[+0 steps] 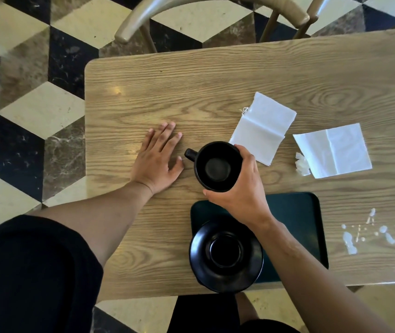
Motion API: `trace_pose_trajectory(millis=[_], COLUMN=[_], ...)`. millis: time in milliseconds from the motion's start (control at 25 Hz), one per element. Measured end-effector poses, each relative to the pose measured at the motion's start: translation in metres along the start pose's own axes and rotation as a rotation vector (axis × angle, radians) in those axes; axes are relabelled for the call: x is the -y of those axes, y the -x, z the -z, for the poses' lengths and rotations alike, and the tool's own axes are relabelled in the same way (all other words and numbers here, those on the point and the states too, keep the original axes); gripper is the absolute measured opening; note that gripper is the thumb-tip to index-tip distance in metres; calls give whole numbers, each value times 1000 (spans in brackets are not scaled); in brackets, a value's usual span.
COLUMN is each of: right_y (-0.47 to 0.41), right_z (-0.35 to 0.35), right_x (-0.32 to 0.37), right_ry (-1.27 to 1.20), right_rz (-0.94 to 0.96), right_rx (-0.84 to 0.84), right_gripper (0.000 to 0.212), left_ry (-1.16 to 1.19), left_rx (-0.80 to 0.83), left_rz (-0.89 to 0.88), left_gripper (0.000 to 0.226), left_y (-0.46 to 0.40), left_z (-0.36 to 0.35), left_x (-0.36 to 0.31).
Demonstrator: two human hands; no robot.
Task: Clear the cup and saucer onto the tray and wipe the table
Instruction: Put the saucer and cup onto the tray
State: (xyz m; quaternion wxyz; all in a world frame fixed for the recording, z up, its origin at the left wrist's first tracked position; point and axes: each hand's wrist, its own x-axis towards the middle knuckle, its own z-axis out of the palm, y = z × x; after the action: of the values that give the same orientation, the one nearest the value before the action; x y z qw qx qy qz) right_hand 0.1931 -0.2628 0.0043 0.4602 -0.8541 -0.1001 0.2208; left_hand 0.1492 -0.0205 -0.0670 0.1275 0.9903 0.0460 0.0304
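Observation:
My right hand grips the rim of a black cup, empty, its handle pointing left, just beyond the far edge of the dark green tray. A black saucer lies on the tray's left part, overhanging its left edge. My left hand rests flat on the wooden table, fingers spread, left of the cup and holding nothing. A white cloth lies beyond the cup. A white spill spots the table right of the tray.
A white paper napkin with a crumpled scrap lies right of the cloth. Wooden chairs stand at the table's far side. The table's left edge and near edge border a chequered stone floor.

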Motion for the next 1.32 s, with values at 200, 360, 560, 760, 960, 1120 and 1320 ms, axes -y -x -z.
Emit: trace_pose_trajectory(millis=[200,360,560,760,960,1120,1320], right_y=[31,64,98,105,108,108,103], right_z=[36,79,100,100,92,89,86], right_x=[-9,-31,-59,-70,-70,-71,-68], right_ry=[-116,-94,-62,-65,-27,-26,-16], right_rz=[-16,-35,-111,-103,-92,-106,-144], right_rx=[-73,-91,-81,-73,-13,-4,39], right_gripper=[109,111,112,112,115,116,122], left_ry=[4,10,15,24,29,22,28], left_rx=[-18,-36,-42,-55,-46,-40,-45], left_rz=[-6,-6,-12,-19,-19,-15,-15], left_gripper=[60,60,60,60,60,59,60], left_y=[1,0,-1,-1,-1,-1,-2], left_z=[-4,-6,-4,-3,-2,-3,-3], left_x=[2,3,2,1,1,2,1])
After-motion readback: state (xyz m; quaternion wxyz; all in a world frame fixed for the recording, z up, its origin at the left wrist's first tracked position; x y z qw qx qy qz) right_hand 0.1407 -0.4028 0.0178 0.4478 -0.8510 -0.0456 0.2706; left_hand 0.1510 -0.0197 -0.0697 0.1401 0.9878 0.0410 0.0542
